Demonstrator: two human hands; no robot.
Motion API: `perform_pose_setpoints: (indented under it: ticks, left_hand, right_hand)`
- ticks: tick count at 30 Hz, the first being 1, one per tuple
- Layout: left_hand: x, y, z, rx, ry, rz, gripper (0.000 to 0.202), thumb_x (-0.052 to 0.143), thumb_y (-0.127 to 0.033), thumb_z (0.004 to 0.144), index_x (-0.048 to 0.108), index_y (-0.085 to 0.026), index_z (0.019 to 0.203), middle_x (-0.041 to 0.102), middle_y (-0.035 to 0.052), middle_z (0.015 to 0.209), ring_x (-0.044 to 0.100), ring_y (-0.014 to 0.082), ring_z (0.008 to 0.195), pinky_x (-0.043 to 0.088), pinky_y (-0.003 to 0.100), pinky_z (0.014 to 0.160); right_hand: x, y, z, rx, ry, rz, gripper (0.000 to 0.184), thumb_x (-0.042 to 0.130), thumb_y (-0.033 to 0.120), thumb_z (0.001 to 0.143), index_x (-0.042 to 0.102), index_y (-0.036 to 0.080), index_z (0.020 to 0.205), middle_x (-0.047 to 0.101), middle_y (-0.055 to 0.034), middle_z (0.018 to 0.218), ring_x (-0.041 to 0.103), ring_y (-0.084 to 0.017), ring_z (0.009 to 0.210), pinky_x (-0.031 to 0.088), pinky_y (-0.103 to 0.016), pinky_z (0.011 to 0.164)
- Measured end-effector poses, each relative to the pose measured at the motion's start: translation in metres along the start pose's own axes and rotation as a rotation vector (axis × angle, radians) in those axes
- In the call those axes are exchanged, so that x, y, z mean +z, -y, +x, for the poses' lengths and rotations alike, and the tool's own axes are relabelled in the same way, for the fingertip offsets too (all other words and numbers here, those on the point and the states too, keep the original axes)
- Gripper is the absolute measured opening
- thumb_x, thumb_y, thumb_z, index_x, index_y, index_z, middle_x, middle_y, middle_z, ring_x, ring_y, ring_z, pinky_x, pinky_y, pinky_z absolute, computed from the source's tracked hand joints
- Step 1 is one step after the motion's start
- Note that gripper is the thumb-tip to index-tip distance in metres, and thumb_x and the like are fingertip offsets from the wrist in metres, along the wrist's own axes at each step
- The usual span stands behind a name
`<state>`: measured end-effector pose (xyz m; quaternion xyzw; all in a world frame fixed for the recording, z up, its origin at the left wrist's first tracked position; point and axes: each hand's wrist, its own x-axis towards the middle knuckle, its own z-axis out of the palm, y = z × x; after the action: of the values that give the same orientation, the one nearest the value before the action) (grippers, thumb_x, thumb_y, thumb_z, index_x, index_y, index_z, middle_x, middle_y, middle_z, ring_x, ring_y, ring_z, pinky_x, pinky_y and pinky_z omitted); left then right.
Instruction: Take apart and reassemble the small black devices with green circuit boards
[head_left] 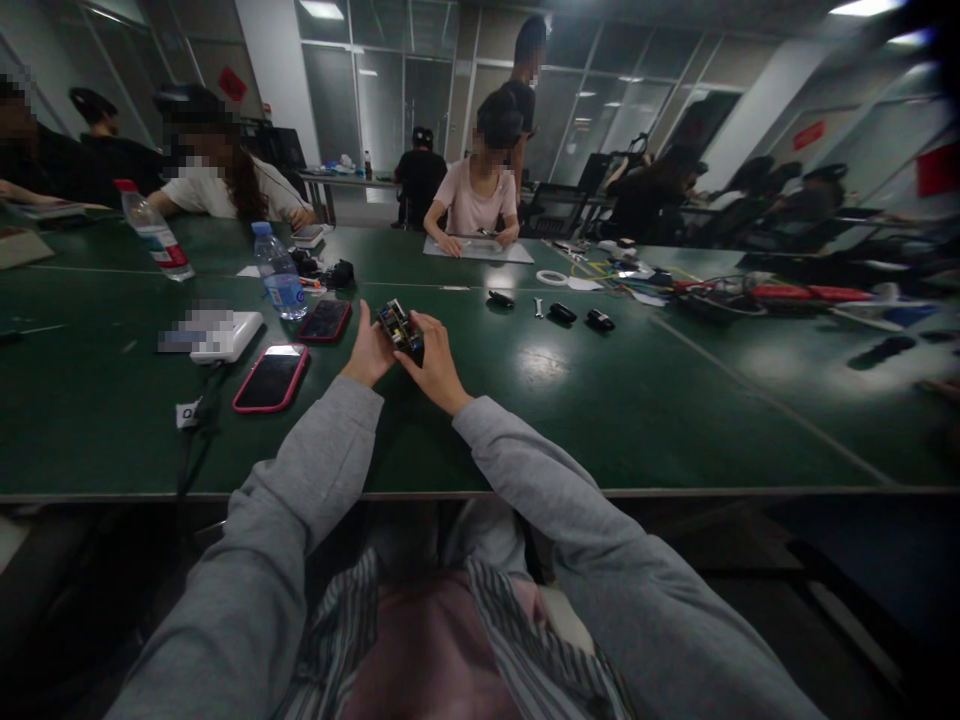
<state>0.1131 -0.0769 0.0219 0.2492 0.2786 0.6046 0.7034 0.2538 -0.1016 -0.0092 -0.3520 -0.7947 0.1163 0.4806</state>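
Observation:
Both my hands meet over the green table (600, 420), holding one small black electronic part (400, 327) with coloured bits on top. My left hand (367, 352) grips its left side with the thumb up. My right hand (435, 365) pinches its right side with fingers curled round it. The part is lifted a little above the table. Grey sleeves cover both my arms.
Two phones, one in a pink case (271, 377) and one dark red (325, 320), lie left of my hands beside a white box (225, 335) and a water bottle (277, 272). Small black parts (562, 313) lie further right. Tape roll (552, 277), cables (712, 295). Several people sit opposite.

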Motion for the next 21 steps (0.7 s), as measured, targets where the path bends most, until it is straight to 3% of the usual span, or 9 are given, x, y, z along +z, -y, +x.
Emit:
perform_pose_setpoints:
  ticks: [9, 12, 16, 18, 21]
  left_hand:
    - [-0.009, -0.007, 0.004, 0.022, 0.155, -0.035, 0.06, 0.036, -0.065, 0.096, 0.068, -0.02, 0.118, 0.075, 0.009, 0.091, 0.07, 0.0215, 0.086, 0.056, 0.032, 0.08]
    - [-0.008, -0.008, 0.004, 0.021, 0.228, -0.037, 0.056, 0.038, -0.062, 0.096, 0.066, -0.022, 0.124, 0.074, 0.009, 0.099, 0.07, 0.0223, 0.094, 0.054, 0.034, 0.088]
    - [-0.003, -0.008, 0.0, 0.01, 0.253, -0.025, 0.049, 0.043, -0.056, 0.097, 0.062, -0.025, 0.13, 0.071, 0.009, 0.109, 0.068, 0.0246, 0.102, 0.053, 0.039, 0.095]
    - [0.0, -0.008, -0.004, 0.013, 0.256, -0.016, 0.047, 0.046, -0.053, 0.096, 0.061, -0.025, 0.131, 0.07, 0.0098, 0.113, 0.067, 0.0261, 0.107, 0.052, 0.04, 0.097]
    - [0.006, -0.008, -0.01, 0.017, 0.264, 0.004, 0.046, 0.049, -0.051, 0.096, 0.061, -0.024, 0.131, 0.068, 0.0109, 0.118, 0.065, 0.0275, 0.112, 0.052, 0.041, 0.097]
  right_hand:
    - [-0.004, -0.012, 0.007, 0.008, -0.132, 0.133, 0.049, 0.042, 0.05, 0.099, 0.046, 0.027, 0.142, 0.05, -0.0095, 0.136, 0.047, -0.023, 0.129, 0.037, -0.048, 0.118]
    - [-0.009, -0.018, 0.014, 0.13, -0.164, 0.301, 0.048, 0.04, 0.053, 0.098, 0.052, 0.028, 0.137, 0.053, -0.0057, 0.137, 0.049, -0.022, 0.128, 0.038, -0.048, 0.117]
    - [-0.015, -0.029, 0.02, 0.41, -0.174, 0.666, 0.055, 0.037, 0.064, 0.095, 0.051, 0.031, 0.136, 0.06, -0.0022, 0.13, 0.056, -0.022, 0.118, 0.051, -0.048, 0.102]
    - [-0.017, -0.033, 0.021, 0.49, -0.181, 0.759, 0.061, 0.04, 0.071, 0.09, 0.051, 0.03, 0.135, 0.061, -0.0032, 0.126, 0.059, -0.022, 0.113, 0.055, -0.045, 0.094]
    - [-0.019, -0.038, 0.021, 0.467, -0.204, 0.681, 0.071, 0.061, 0.073, 0.077, 0.052, 0.027, 0.13, 0.061, -0.0061, 0.124, 0.06, -0.022, 0.111, 0.055, -0.043, 0.094]
